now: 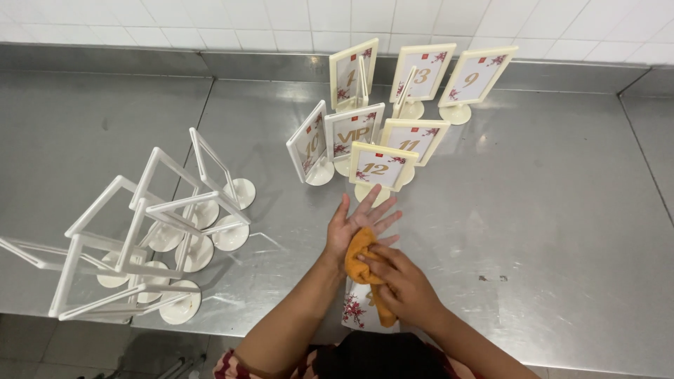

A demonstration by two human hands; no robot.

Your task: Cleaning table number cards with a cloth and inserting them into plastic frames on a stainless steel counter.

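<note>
Right hand (404, 281) gripping orange cloth (361, 256), card (357, 309) beneath

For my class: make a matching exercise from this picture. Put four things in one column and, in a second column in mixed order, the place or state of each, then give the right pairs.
Column one
1. orange cloth
2. empty white frames
3. cream stands with cards
4. left hand

Column two
A. grouped near the back wall
B. laid flat, fingers spread
C. gripped by the right hand
D. clustered at the left of the steel table

Pairs: 1-C, 2-D, 3-A, 4-B
</note>
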